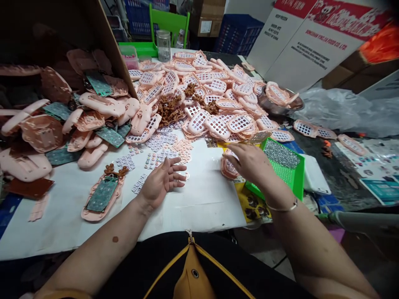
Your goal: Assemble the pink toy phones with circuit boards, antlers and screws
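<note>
My left hand (pixel 164 181) is palm up over the white sheet (pixel 202 207), its fingers spread and nothing in them. Close by its fingers lie small round and square button pieces (pixel 156 158). My right hand (pixel 247 162) hovers palm down with bent, separated fingers over a pink toy-phone shell (pixel 229 168). The fingers partly hide this shell, and I cannot tell whether they touch it. At the left lies a shell with a green circuit board (pixel 102 194) in it and brown antler-shaped pieces (pixel 116 170) at its top end.
A large heap of pink shells with button holes (pixel 215 95) fills the back, with brown antler pieces (pixel 170 110) among them. A cardboard box (pixel 120 45) of shells and boards stands left. On the right, a green tray (pixel 288 178) holds small silvery parts (pixel 280 153), near a metal bowl (pixel 289 109).
</note>
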The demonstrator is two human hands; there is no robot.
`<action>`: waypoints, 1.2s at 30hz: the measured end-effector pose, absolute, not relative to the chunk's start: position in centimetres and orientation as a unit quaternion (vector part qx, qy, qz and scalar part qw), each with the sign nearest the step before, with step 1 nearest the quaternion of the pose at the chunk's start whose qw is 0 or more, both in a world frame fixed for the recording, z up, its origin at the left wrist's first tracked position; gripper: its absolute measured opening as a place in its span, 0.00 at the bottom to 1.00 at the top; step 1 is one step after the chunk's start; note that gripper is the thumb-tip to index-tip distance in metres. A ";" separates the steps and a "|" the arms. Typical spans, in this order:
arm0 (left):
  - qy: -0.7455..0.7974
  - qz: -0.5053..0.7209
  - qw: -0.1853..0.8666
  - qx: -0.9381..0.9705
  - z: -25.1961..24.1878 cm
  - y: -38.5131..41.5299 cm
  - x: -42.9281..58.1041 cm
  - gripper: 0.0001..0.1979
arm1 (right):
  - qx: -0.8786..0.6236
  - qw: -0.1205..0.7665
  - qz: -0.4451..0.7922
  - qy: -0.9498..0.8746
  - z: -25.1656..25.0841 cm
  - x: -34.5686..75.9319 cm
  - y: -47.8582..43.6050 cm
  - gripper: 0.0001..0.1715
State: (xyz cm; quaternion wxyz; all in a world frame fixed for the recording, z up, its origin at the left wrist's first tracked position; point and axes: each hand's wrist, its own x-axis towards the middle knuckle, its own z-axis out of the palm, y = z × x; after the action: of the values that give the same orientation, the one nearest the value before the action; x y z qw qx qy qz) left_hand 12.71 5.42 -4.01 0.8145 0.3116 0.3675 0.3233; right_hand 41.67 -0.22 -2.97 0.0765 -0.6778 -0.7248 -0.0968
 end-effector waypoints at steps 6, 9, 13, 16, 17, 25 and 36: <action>0.373 0.325 0.815 0.302 -3.9 5.6 12.7 0.24 | -0.745 0.014 -0.069 -0.664 -1.8 41.9 10.0 0.29; 0.371 0.326 0.819 0.292 -3.9 5.5 12.7 0.23 | -0.758 -0.003 -0.054 -0.650 -1.6 41.2 11.9 0.26; 0.354 0.319 0.827 0.297 -4.0 5.2 12.7 0.22 | -0.765 0.013 -0.050 -0.642 -0.9 41.6 10.9 0.22; 0.357 0.310 0.825 0.310 -4.1 5.0 12.7 0.23 | -0.756 0.120 -0.099 -0.636 -0.9 42.4 9.3 0.26; 0.361 0.311 0.821 0.315 -4.1 5.0 12.7 0.23 | -0.740 0.160 -0.112 -0.644 -1.0 42.4 8.8 0.25; 0.291 0.273 0.766 0.505 -4.5 4.8 12.5 0.28 | -0.390 0.146 0.026 -0.909 0.3 34.5 3.3 0.14; 0.335 0.419 0.766 0.355 -3.2 4.9 11.6 0.22 | -0.579 0.346 0.107 -0.731 -1.4 33.5 5.4 0.21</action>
State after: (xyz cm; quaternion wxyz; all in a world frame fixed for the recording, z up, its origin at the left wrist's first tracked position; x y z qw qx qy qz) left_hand 11.56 4.90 -3.19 0.7661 0.3547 0.3347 0.4187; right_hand 33.50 5.37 -1.39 0.3457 -0.5791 -0.7305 0.1069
